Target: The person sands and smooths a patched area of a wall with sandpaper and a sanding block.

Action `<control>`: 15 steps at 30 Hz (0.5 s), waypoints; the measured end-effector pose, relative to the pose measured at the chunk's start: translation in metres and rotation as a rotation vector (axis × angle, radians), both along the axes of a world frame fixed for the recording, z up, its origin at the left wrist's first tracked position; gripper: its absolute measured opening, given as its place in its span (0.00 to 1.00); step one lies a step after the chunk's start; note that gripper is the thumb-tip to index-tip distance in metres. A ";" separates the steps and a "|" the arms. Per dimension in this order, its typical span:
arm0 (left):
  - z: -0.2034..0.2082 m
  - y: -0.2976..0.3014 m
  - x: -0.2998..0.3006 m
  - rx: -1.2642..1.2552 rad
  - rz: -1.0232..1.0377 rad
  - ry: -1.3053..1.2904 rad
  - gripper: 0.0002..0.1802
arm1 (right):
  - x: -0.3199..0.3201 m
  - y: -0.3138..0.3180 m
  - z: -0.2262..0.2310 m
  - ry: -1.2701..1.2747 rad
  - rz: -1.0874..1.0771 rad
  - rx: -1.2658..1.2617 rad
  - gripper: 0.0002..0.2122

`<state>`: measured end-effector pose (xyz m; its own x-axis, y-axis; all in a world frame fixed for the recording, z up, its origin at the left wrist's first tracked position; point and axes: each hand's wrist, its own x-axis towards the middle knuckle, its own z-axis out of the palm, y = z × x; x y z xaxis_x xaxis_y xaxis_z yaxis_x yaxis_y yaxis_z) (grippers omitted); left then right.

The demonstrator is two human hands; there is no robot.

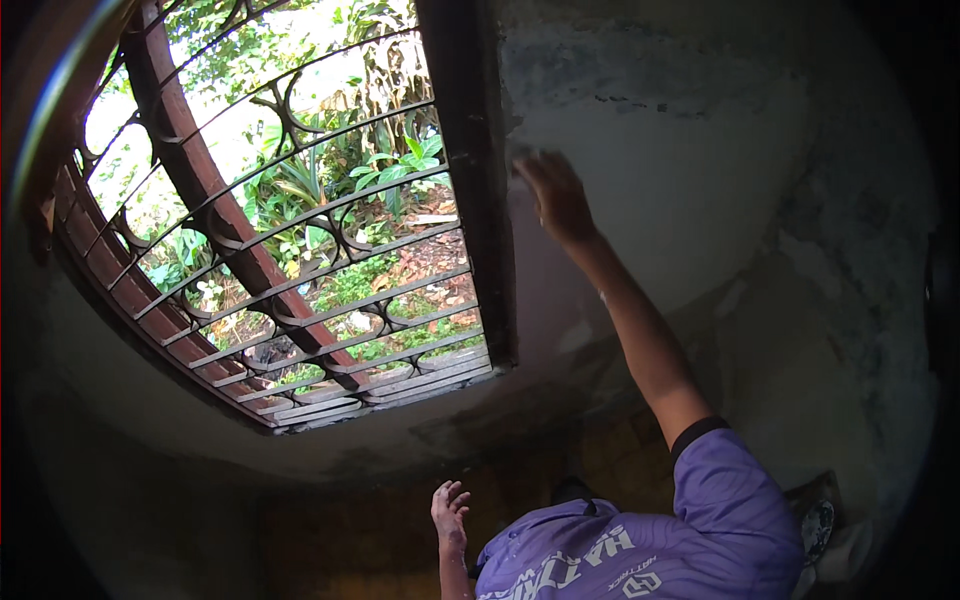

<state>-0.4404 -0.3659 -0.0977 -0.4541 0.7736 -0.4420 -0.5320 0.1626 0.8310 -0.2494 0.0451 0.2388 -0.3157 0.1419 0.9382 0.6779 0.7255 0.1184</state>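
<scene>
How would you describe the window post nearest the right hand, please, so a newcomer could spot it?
Find the bright barred window, then its edge beside the raised right hand. The dark post runs down there, bordering the pale wall. Unlike the slanting reddish-brown post, it has greenery on only one side.

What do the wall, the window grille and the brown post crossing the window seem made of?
Wall beside the raised right hand: probably plaster, matte, judging by its patchy coating.
Window grille: likely dark-finished metal, judging by its thin, partly curved pieces.
Brown post: perhaps painted wood, given its thickness and reddish-brown colour; I can't be sure.
</scene>
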 end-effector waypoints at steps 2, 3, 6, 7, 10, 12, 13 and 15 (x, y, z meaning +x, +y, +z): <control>-0.008 -0.009 0.003 -0.015 -0.017 -0.013 0.24 | 0.005 0.001 -0.075 0.023 0.040 -0.216 0.20; -0.012 -0.017 0.001 -0.027 -0.005 -0.019 0.24 | -0.002 -0.014 -0.103 -0.054 0.014 -0.264 0.20; -0.022 -0.029 -0.003 -0.024 0.013 -0.194 0.24 | -0.001 -0.051 -0.162 -0.218 0.035 -0.431 0.22; -0.022 -0.030 -0.003 -0.023 0.013 -0.193 0.24 | 0.005 -0.052 -0.166 -0.217 0.035 -0.430 0.22; -0.020 -0.032 -0.005 -0.001 0.018 -0.219 0.24 | 0.014 -0.058 -0.154 -0.251 0.127 -0.689 0.21; -0.019 -0.033 -0.009 -0.012 0.039 -0.258 0.23 | 0.021 -0.055 -0.104 -0.083 0.094 -0.243 0.17; -0.024 -0.035 -0.011 -0.003 0.045 -0.254 0.23 | 0.026 -0.050 -0.073 -0.007 0.097 -0.180 0.16; -0.016 -0.037 -0.011 -0.016 0.055 -0.234 0.23 | 0.037 -0.040 -0.012 0.108 0.099 -0.165 0.15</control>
<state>-0.4517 -0.4033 -0.1140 -0.3789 0.7427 -0.5521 -0.7184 0.1400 0.6814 -0.2126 0.0048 0.2269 -0.2347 0.2692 0.9340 0.6044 0.7930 -0.0766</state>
